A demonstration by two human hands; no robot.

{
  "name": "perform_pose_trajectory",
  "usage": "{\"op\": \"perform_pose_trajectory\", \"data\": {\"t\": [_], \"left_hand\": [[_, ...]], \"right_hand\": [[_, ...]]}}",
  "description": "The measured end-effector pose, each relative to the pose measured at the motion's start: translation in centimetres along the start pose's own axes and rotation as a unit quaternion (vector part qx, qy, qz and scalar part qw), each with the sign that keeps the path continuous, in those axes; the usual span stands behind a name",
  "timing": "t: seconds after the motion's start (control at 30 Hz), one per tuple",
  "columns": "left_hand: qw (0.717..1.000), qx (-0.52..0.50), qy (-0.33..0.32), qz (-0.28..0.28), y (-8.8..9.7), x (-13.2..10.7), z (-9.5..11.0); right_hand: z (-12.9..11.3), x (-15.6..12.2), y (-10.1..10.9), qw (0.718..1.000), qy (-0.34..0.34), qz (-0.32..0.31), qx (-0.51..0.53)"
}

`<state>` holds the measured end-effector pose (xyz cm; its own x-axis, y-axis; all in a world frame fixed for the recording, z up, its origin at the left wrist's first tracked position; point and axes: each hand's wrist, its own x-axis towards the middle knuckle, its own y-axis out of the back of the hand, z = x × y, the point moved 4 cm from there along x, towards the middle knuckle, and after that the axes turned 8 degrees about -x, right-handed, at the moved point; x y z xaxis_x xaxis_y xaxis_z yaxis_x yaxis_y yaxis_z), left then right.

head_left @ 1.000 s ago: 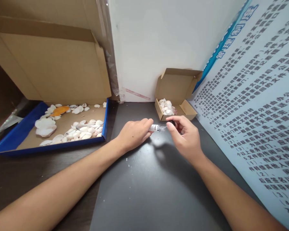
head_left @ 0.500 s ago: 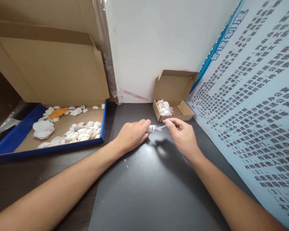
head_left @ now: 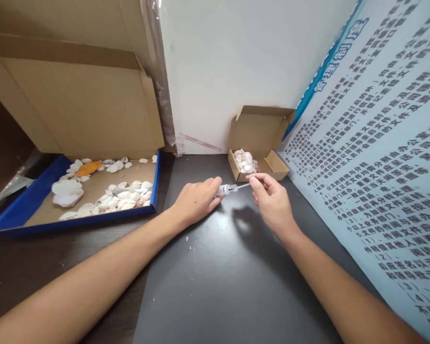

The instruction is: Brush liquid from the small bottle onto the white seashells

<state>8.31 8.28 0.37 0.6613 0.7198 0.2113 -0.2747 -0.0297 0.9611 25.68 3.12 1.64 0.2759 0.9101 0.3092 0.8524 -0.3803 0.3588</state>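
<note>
My left hand (head_left: 199,203) is closed around a small clear vial (head_left: 230,189) with dark print on its label, its neck pointing right. Between the thumb and fingers of my right hand (head_left: 272,198) is pinched a thin pale stick (head_left: 243,186). The stick's left end reaches the mouth of the vial; I cannot tell how deep inside it goes. Both hands are held over the dark grey mat (head_left: 204,282), and a shadow falls under the right one.
At the left lies an open blue-edged cardboard box (head_left: 103,219) with white shells (head_left: 123,197) and an orange shell (head_left: 89,168). Behind my hands stands a small open cardboard box (head_left: 263,129) holding white shells (head_left: 244,161). A printed poster (head_left: 390,191) slants along the right; a white panel (head_left: 208,81) rises behind.
The stick has drawn a little to the right with my right hand, so more of it shows between the vial and my fingers. The left hand and vial have shifted slightly left.
</note>
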Motion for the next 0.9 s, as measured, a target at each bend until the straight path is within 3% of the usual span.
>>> {"op": "perform_pose_trajectory", "data": {"t": [0.17,0.4,0.9], "left_hand": [[1.0,-0.005,0.006,0.0,0.0,0.0,-0.1],[1.0,-0.016,0.017,-0.001,-0.1,0.1,-0.4],[0.998,-0.037,0.047,-0.016,-0.1,0.1,-0.8]], "right_hand": [[-0.7,-0.3,0.2,1.0,0.004,0.009,0.003],[0.8,0.5,0.3,0.993,-0.057,0.016,0.098],[0.8,0.3,0.3,0.99,-0.062,0.022,0.125]]}}
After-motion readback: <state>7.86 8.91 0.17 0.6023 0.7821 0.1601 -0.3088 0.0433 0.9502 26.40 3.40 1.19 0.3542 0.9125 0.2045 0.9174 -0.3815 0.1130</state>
